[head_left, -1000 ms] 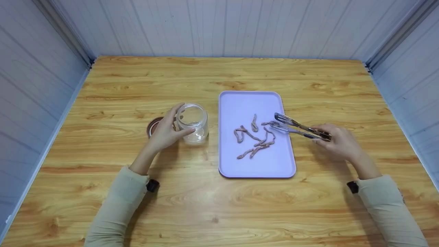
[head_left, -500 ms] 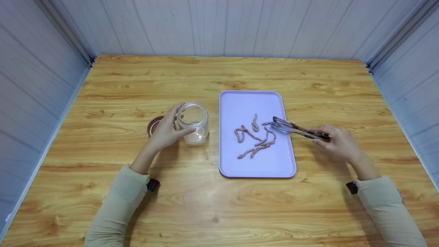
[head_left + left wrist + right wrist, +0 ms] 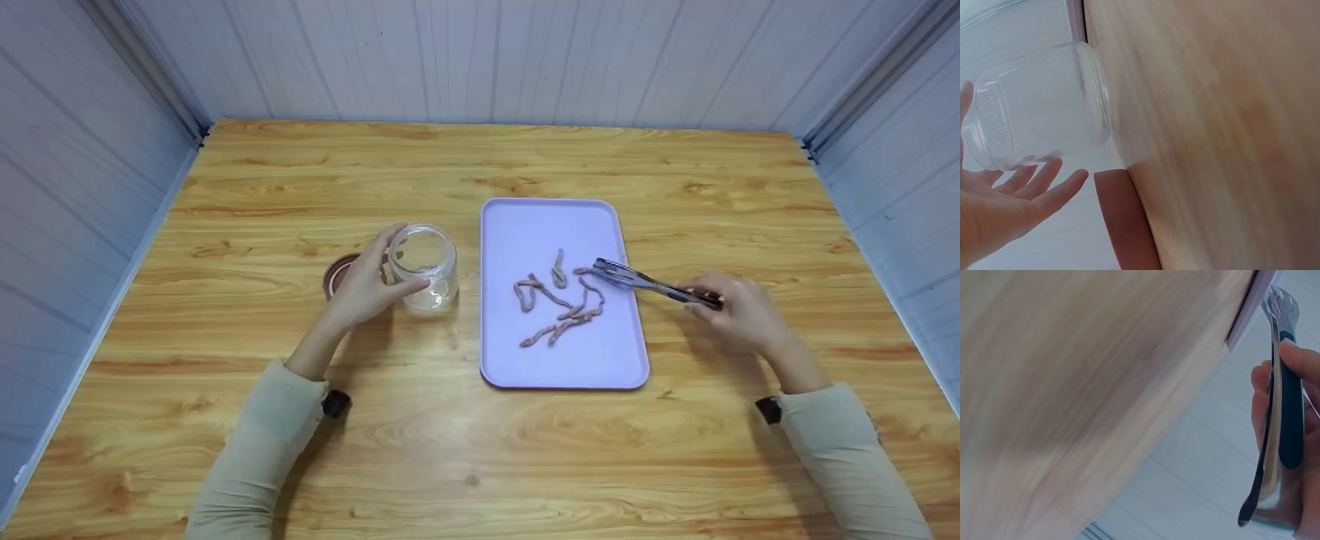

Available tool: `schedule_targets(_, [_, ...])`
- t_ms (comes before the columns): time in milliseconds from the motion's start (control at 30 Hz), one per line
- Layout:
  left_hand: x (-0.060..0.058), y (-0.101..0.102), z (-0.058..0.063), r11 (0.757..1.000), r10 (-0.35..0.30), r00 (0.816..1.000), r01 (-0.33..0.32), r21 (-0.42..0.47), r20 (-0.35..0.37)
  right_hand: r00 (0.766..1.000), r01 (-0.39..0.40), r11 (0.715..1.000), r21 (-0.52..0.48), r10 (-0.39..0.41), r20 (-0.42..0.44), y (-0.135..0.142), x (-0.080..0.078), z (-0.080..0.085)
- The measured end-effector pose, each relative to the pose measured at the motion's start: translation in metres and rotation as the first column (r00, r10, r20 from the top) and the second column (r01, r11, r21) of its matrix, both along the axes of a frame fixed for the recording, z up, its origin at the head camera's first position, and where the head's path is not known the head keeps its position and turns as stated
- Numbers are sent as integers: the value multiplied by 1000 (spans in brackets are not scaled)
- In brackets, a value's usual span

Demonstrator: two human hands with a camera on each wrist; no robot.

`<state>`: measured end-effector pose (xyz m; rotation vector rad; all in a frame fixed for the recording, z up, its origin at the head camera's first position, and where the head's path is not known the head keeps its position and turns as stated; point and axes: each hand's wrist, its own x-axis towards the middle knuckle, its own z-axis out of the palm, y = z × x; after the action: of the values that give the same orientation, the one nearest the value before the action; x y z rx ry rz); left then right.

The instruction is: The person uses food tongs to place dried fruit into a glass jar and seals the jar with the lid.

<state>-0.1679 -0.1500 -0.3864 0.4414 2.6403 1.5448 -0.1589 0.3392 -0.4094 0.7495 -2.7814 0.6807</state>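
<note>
My left hand [image 3: 367,294] curves its thumb and fingers round the upper part of a clear jar [image 3: 433,291], which stands upright with its mouth uncovered. In the right hand [image 3: 742,311] are metal tongs [image 3: 646,282] with dark grips [image 3: 1291,410], squeezed nearly together. Their tips reach over the right side of a lilac tray [image 3: 525,367] and pinch the end of a short, wrinkled brown strip [image 3: 580,271]. Several more brown twisted strips [image 3: 577,319] lie on the tray to the left and nearer to me.
A reddish-brown lid [image 3: 1129,225] lies on the wooden table [image 3: 450,457] behind the left hand, partly hidden by it in the head view. Pale panelled walls [image 3: 465,60] close off the back and both sides.
The tongs' arms have come together from a wide spread onto the brown strip at the tray's right side. The left hand and jar stay in place.
</note>
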Motion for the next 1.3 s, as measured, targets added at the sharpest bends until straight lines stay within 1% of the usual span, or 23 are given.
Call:
schedule_targets(100, [-7, -4, -13, 1000, 5, 1000, -5, -15, -5, 1000, 0, 1000, -5, 0, 6, 0, 0, -1])
schedule_targets(200, [-9, -6, -18, 1000, 6, 1000, -6, -3, -8, 1000, -9, 1000, -16, 9, 7, -1, 0, -1])
schedule_targets(233, [-9, -6, -18, 1000, 7, 1000, -7, -4, -5, 1000, -11, 1000, -17, 11, 6, -1, 0, -1])
schedule_targets(300, [-4, -3, -8, 1000, 3, 1000, -3, -5, -4, 1000, -12, 1000, -19, 12, 4, 0, 0, -1])
schedule_targets(433, [-5, -2, -7, 1000, 2, 1000, -2, -14, -12, 1000, -8, 1000, -10, 8, 2, 0, 0, 1])
schedule_targets(467, [-5, -2, -7, 1000, 0, 1000, 0, -13, -19, 1000, -8, 1000, -9, 8, 2, 0, 0, 1])
schedule_targets(533, [-10, -5, -17, 1000, 2, 1000, -3, -13, -28, 1000, -7, 1000, -5, 7, -1, 0, 1, 3])
schedule_targets(633, [-10, -5, -17, 1000, 6, 1000, -6, -10, -29, 1000, -5, 1000, -1, 5, -5, -1, 1, 5])
schedule_targets(767, [-9, -5, -17, 1000, 10, 1000, -10, -12, -17, 999, -23, 1000, -6, 23, -30, -3, -1, 9])
schedule_targets(867, [-7, -3, -13, 1000, 3, 1000, -3, -2, -4, 997, -40, 999, -5, 40, -60, -4, -2, 13])
schedule_targets(967, [1, 0, 1, 1000, -8, 1000, 8, 9, 0, 996, -47, 999, 0, 47, -80, -4, -2, 20])
schedule_targets(1033, [6, 3, 9, 1000, -10, 1000, 10, 10, -1, 996, -50, 999, -1, 50, -78, -5, -3, 24])
schedule_targets(1100, [9, 5, 16, 1000, -12, 1000, 12, 4, -2, 995, -53, 999, 4, 53, -82, -6, -3, 29])
schedule_targets(1200, [10, 6, 18, 1000, -11, 1000, 11, -2, -6, 994, -61, 998, 8, 61, -85, -7, -5, 37])
schedule_targets(1300, [10, 5, 18, 1000, -11, 1000, 11, 4, -7, 993, -72, 997, 18, 73, -96, -9, -7, 43])
